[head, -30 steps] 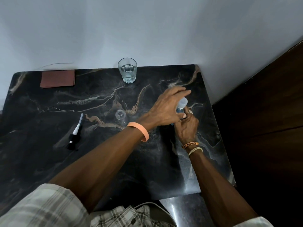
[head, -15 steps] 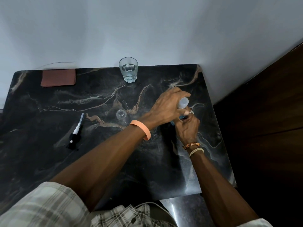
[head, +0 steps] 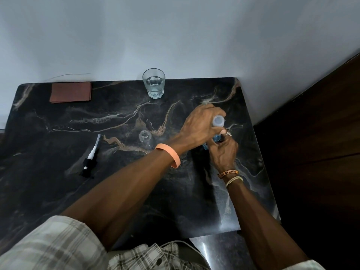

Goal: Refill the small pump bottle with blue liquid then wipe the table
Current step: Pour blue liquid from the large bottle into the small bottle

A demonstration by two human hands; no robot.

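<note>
I read this as the opening of the refill bottle (head: 217, 131), the blue-liquid container that both hands are working on near the right edge of the desk (head: 116, 191). My left hand (head: 198, 128) reaches across from the left, its grip wrapped around the pale translucent cap (head: 218, 121) at the top of the bottle, thumb and fingers closed on it. My right hand (head: 224, 152) comes up from below and its grip is clasped on the bottle's blue body, so little of that body shows between the fingers. Whether the cap is already loose I cannot tell.

Taking the refill bottle as my landmark: the small pump bottle (head: 145, 136), clear and with its neck open, stands upright well to the left of it, past my left wrist. Its pump head (head: 90, 159), black collar and white tube, lies flat farther left again. A glass of water (head: 153, 82) stands up and to the left of the refill bottle, at the wall edge of the desk, and a folded reddish cloth (head: 71, 92) lies far left along that same edge.

As I judge it, the refill has not begun. The next move calls for freeing the cap, setting it down, then carrying the refill bottle left to the small open neck and tipping slowly; that neck is narrow, so spills look likely. Both forearms are stretched forward, the left crossing over toward the right.
</note>
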